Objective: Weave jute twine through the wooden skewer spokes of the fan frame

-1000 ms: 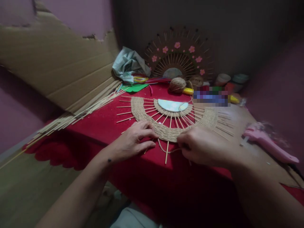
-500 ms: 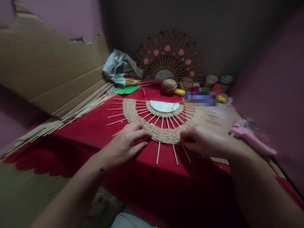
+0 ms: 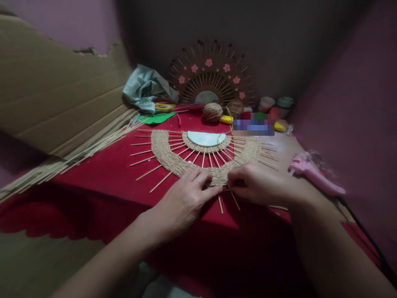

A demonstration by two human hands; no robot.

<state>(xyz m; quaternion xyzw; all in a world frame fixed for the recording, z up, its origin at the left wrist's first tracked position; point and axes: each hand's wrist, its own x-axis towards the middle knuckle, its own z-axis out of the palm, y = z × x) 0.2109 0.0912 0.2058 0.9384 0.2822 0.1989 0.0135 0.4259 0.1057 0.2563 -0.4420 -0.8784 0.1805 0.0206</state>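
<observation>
"Looking down at our worktop (image 3: 102, 171), where do we find the woven fan (image 3: 164, 159)?"

"Right in front of us, flat on the red cloth, its curved side toward us. We see a pale blue half-disc (image 3: 203, 138) at the middle of its far side, with a strand of twine looping over the disc's right end. Thin sticks (image 3: 160, 182) radiate through the woven band and poke out past it."

"And our hands?"

"Our left hand (image 3: 192, 192) rests on the band's near edge, the fingers bent and close together, the thumb stretched toward the other hand. Our right hand (image 3: 254, 184) sits just beside it at the same edge, fingers curled in, thumb and forefinger narrowed near the sticks. We cannot tell whether either one grips a strand."

"What else do we have around us?"

"Two balls of twine (image 3: 212, 112) lie beyond the fan, side by side. A flowered fan (image 3: 214, 72) stands upright at the back, with a crumpled cloth (image 3: 145, 87) on its left. A green sheet (image 3: 157, 118) lies in front of that cloth. Long loose sticks (image 3: 80, 159) run along our left, and a pink glue gun (image 3: 319, 176) lies on our right, well apart from the fan."
</observation>
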